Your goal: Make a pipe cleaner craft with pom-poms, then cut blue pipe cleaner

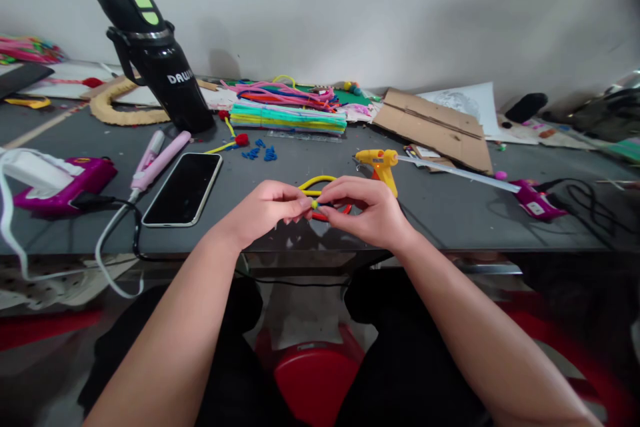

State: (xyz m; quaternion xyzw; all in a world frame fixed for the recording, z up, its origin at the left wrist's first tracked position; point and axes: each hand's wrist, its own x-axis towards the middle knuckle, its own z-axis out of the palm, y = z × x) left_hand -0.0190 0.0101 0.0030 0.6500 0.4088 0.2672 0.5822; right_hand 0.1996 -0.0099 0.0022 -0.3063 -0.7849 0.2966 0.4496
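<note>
My left hand (283,203) is closed in a pinch on a tiny yellow-green fuzzy piece (315,204), held just above the table's front edge. Facing it, my right hand (367,207) pinches too, its fingertips at a small dark blue bit beside the yellow-green piece. The two look joined, but the fingers cover most of them. Behind the hands show a yellow loop (316,181) and a red-orange curved part, partly hidden. Just beyond my right hand lies a yellow hot glue gun (379,163) with a long clear glue stick (460,173) in its back.
Bundled pipe cleaners (287,119) lie at the back, with short blue pieces (270,153) in front. To the left are a phone (184,190), a pink hair straightener (160,160), a purple power strip (90,183) and a tall black bottle (165,70). Cardboard (435,127) lies back right.
</note>
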